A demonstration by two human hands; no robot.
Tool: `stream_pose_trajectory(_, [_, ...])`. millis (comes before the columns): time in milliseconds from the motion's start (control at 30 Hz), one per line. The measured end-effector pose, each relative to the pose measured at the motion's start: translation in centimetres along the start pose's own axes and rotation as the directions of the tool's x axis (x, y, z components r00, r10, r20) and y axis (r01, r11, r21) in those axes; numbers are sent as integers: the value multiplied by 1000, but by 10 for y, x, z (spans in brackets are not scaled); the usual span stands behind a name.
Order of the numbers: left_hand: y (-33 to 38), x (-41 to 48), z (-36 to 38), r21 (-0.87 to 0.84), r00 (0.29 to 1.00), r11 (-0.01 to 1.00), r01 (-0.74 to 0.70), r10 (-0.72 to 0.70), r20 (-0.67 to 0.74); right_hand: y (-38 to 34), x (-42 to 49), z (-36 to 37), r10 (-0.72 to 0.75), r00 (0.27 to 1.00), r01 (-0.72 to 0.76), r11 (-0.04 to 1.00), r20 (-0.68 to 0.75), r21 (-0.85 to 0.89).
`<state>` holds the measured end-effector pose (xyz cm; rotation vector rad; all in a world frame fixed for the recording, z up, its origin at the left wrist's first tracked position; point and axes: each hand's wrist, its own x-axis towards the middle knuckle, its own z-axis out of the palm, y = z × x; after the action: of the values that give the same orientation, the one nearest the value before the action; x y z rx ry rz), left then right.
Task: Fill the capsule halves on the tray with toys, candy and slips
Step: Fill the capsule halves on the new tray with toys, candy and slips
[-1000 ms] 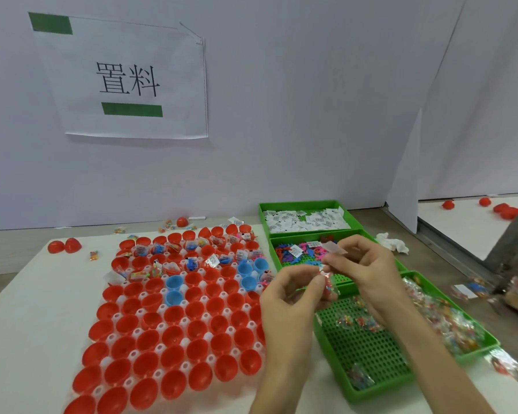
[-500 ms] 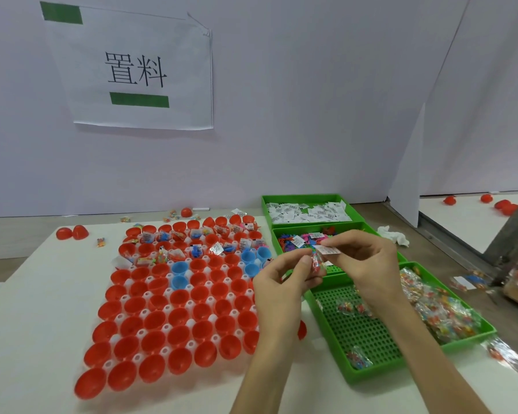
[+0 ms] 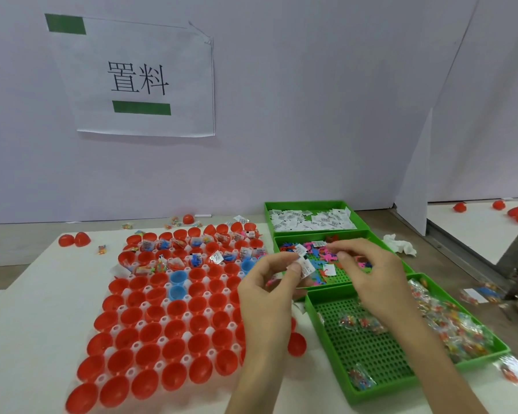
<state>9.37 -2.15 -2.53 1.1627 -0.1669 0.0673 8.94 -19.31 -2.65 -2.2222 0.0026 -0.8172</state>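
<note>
A white tray holds rows of red capsule halves and a few blue ones. The far rows hold toys, candy and slips. My left hand hovers at the tray's right edge and pinches a white slip, with a small candy packet under its fingers. My right hand hangs over the toy bin, fingertips drawn together; whether they hold anything is hidden.
To the right stand three green bins: slips at the back, toys in the middle, candy packets nearest. Loose red halves lie far left, another beside the tray. A crumpled tissue lies right of the bins.
The white slip has passed from my right hand's fingers to my left hand's. My right hand has drawn away a little to the right, over the toy bin.
</note>
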Motion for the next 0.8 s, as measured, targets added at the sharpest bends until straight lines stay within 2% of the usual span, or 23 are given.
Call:
stream_pose_trajectory(67, [1,0,-1,28,1000,999,-26,26,-16,16,2,2,138,974,-106,979,178,-177])
stream_pose_trajectory(133, [3,-1,-1,34,999,999,-38,39,-27,29,1,5,263,904,-135,924,337,-357])
stream_pose_trajectory(200, [1,-2,-1,50,999,998,-43,44,-30,36,-1,10,313,849,-105,890,425,-444])
stream_pose_trajectory(267, [-1,-2,-1,69,999,997,-42,44,-27,37,-2,14,310,834,-74,883,457,-464])
stream_pose_trajectory(533, [-5,-2,0,91,999,995,-42,43,-9,36,1,12,283,876,-110,906,390,-409])
stream_pose_trajectory(667, [-4,0,-2,53,999,998,-33,34,-22,31,2,10,224,955,-191,966,193,-176])
stream_pose_trajectory(800, [-4,1,-2,25,1000,999,-23,23,-13,25,3,3,202,979,-202,979,-7,26])
